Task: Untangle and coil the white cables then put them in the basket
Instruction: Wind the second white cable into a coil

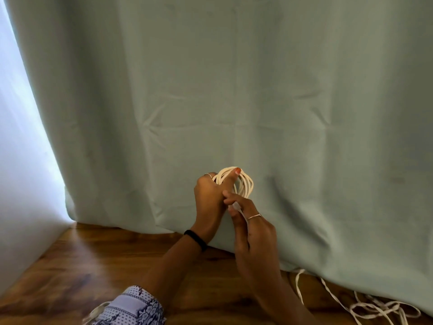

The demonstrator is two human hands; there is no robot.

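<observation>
The left hand (209, 195) grips a coiled white cable (239, 181) in front of the pale green curtain (234, 90), thumb laid over the loops. Just below the coil, the right hand (251, 227) pinches the cable's free end. More loose white cables (375, 308) lie tangled on the wooden floor (70, 266) at the curtain's lower right hem. No writing is legible anywhere.
</observation>
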